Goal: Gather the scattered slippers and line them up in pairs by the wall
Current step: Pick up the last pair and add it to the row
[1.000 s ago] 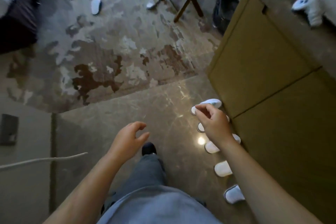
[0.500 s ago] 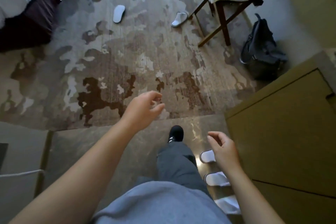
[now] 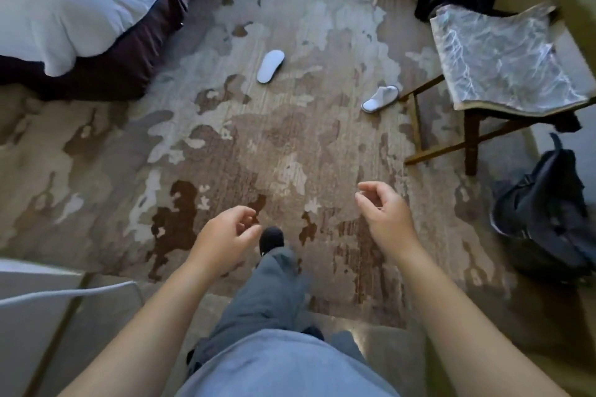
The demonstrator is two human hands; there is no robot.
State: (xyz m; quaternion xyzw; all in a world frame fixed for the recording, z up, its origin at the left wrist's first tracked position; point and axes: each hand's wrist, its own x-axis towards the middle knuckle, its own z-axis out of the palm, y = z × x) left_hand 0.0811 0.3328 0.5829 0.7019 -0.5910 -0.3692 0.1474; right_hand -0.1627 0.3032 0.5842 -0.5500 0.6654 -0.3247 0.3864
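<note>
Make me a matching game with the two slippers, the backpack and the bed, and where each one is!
Things:
1. sole-up slipper
2. right-way-up slipper
3. backpack
4. bed

Places:
A. far right, on the floor
B. top left corner
C. beside the wooden table leg
D. on the open rug, nearer the bed

Pairs: 1-D, 2-C, 3-A, 4-B

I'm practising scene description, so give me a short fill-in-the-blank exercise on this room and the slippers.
1. The number of white slippers lying on the carpet is ____.
2. The slipper by the stool lies sole down; the other slipper lies sole ____.
3. The left hand and right hand hold ____.
4. The backpack is coloured ____.

Missing words: two; up; nothing; black
</note>
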